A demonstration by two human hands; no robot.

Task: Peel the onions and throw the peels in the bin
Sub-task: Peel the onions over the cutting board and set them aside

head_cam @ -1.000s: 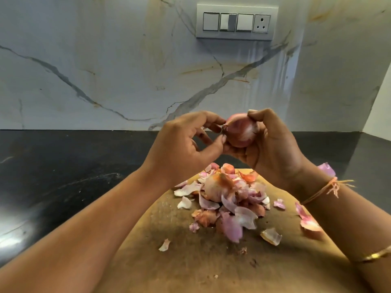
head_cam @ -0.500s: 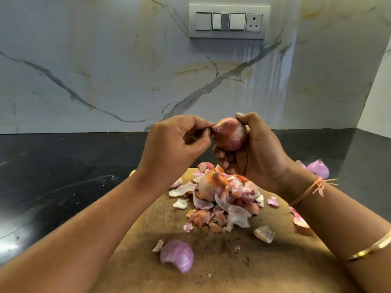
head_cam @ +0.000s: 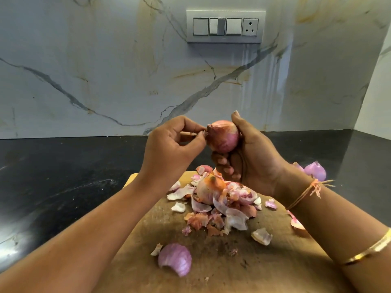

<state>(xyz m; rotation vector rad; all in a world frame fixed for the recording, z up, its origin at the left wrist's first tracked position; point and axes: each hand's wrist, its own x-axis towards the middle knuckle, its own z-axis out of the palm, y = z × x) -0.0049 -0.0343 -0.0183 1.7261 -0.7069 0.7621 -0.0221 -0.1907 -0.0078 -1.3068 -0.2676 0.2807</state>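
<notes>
Grips onion [head_cam: 223, 136] in right hand [head_cam: 254, 157], thumb up over the top, fingers curled under and behind. Holds it in the air above the far end of cutting board [head_cam: 232, 271], over peel pile [head_cam: 230, 208]. Pinches the onion's pointed tip with left hand [head_cam: 171, 149], thumb and forefinger closed on it, remaining fingers curled in. Shows papery orange-brown skin on the tip side of the onion, pink-purple on the lower right.

Below the hands: heaps pink, white and brown scraps mid-board, with a rounded lump [head_cam: 208, 190] at the back of the heap, orange on top. Cannot tell whether a whole onion or just a big skin.

Places a large purple peel cup [head_cam: 175, 259] alone on the near part of the board, a small white scrap just beside it on the left. Scatters loose bits to the right of the heap, one pale shell [head_cam: 261, 235] apart from the rest.

Leaves a purple piece [head_cam: 315, 171] off the board on black countertop [head_cam: 63, 176], behind the right wrist. Wears orange thread [head_cam: 311, 187] at the right wrist and gold bangle [head_cam: 368, 249] further up the forearm.

Backs onto marble wall [head_cam: 84, 70] with switch panel [head_cam: 225, 26] up top.
</notes>
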